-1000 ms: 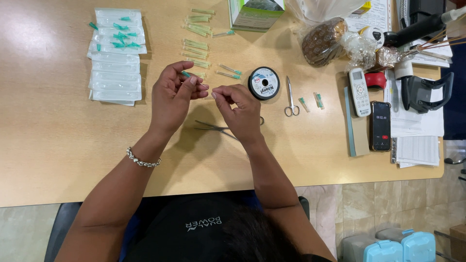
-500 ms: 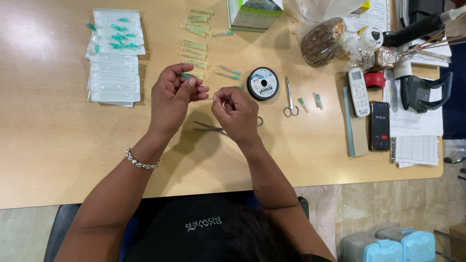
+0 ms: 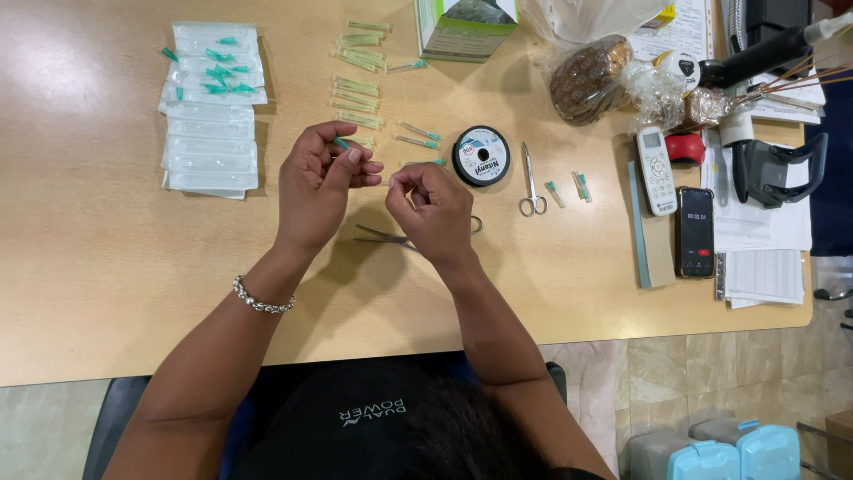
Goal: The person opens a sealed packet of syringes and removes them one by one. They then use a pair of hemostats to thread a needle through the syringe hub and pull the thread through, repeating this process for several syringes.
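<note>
Small green-hubbed needle tip with fine thread, held above a pale wooden worktop point(image 3: 107, 293).

Left hand point(image 3: 313, 182) pinches the green-hubbed needle tip point(image 3: 342, 143) at thumb and forefinger; right hand point(image 3: 433, 206) is closed, fingertips together, seemingly on a fine thread too thin to confirm. Likely very light, stiff, sharp, slippery: best held by the hub. Packages: green-and-white carton point(image 3: 464, 25) at the far edge; stack of clear blister packs point(image 3: 211, 147) far left; round black spool with white label point(image 3: 481, 156); loose capped tips point(image 3: 357, 87).

Green-hubbed needle point(image 3: 341, 143), black-rimmed spool point(image 3: 481, 156)
</note>
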